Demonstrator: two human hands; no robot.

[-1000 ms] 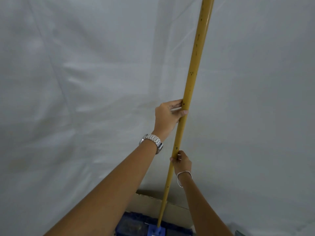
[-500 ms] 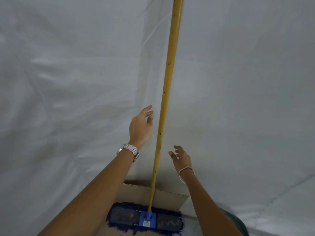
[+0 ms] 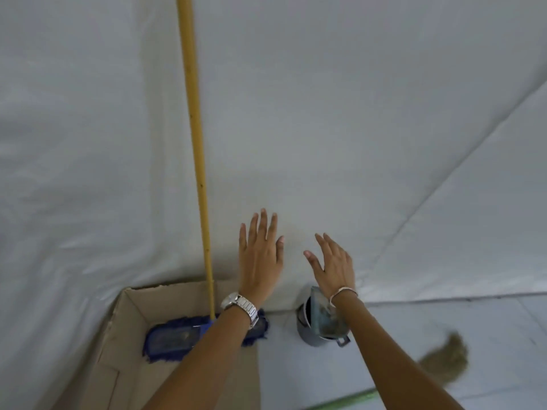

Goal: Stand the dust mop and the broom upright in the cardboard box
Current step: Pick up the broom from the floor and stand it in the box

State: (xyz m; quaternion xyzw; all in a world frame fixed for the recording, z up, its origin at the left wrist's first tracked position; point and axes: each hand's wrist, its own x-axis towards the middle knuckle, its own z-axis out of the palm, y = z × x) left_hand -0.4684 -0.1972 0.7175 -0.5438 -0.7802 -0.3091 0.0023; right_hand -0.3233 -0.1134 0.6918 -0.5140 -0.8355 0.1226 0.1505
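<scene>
Head view: both hands have released the dust mop [image 3: 197,184], which stands upright in the cardboard box [image 3: 130,309]; left hand [image 3: 260,258] and right hand [image 3: 334,264] hover spread, empty; the broom [image 3: 444,361] lies on the floor, likely next.

Dust mop [image 3: 174,335] stands in cardboard box [image 3: 124,327]; both hands [image 3: 260,261] empty.

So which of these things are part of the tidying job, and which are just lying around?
Part of the job:
- dust mop, standing in the box
- cardboard box
- broom, on the floor at right; only its blurred bristles show
- both hands, left and right, open and empty

Just lying about:
- grey bucket
- dustpan standing in it
</scene>
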